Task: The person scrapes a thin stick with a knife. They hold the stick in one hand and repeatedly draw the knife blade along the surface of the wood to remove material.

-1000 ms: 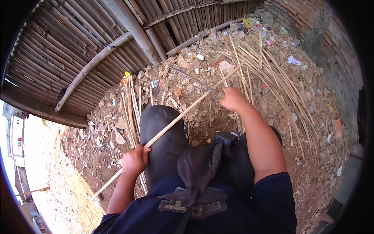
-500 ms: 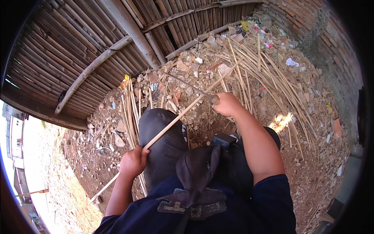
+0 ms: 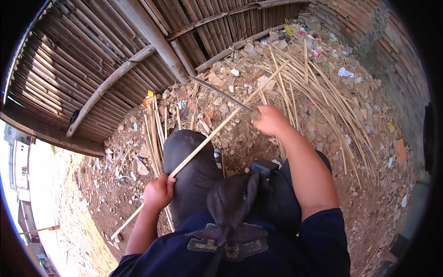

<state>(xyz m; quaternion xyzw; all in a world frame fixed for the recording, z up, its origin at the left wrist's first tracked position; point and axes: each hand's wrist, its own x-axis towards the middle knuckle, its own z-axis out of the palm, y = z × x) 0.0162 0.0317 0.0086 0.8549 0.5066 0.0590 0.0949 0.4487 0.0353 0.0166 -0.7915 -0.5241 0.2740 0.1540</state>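
Note:
My left hand (image 3: 158, 191) is closed around a long pale bamboo strip (image 3: 198, 148) beside my left knee. The strip slants over the knee, its near end low on the left and its far end up toward the right. In my right hand (image 3: 271, 121) is the handle of a long-bladed knife (image 3: 220, 93), fingers wrapped round it. Its narrow dark blade points up and left and crosses the strip just left of the right hand. Whether the edge bites into the strip cannot be made out.
Many loose bamboo strips (image 3: 330, 99) lie on the rubble-strewn ground at right. A smaller bundle (image 3: 153, 129) lies beyond my left knee. A bamboo wall (image 3: 92, 60) stands at the far left, a brick wall (image 3: 397, 51) at right. Between my legs sits a small dark box (image 3: 264, 167).
The bamboo strip has slid a little up and to the right with my left hand. The knife blade has turned slightly and shows more of its flat side.

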